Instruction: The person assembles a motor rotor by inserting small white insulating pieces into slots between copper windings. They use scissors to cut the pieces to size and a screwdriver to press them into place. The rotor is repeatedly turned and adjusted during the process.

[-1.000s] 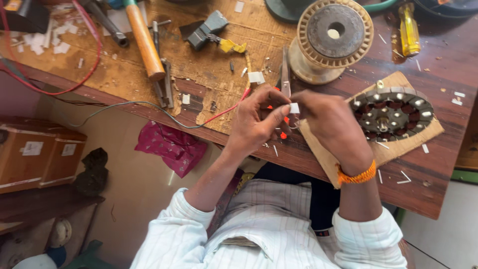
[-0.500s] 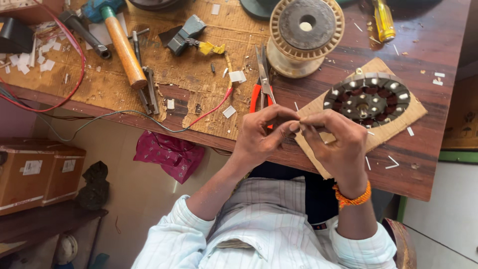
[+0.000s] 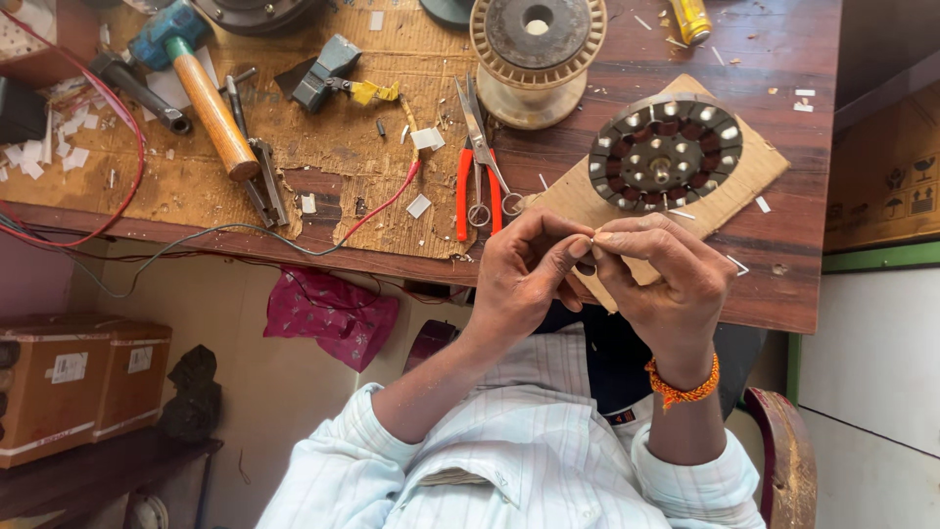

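Your left hand (image 3: pixel 524 279) and right hand (image 3: pixel 658 279) pinch together on something too small to identify, while the wound motor core (image 3: pixel 665 152) sits untouched on cardboard (image 3: pixel 749 186).

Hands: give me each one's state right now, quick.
Left hand: fingers pinched shut at the tips; on what cannot be told.
Right hand: fingertips pinched against the left's; whatever it holds is too small to tell.

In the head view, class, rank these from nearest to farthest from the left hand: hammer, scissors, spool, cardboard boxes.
From the left hand:
1. Scissors, just above it on the bench.
2. Spool, higher, at the bench's far edge.
3. Hammer, far left on the bench.
4. Cardboard boxes, lower left, off the bench.
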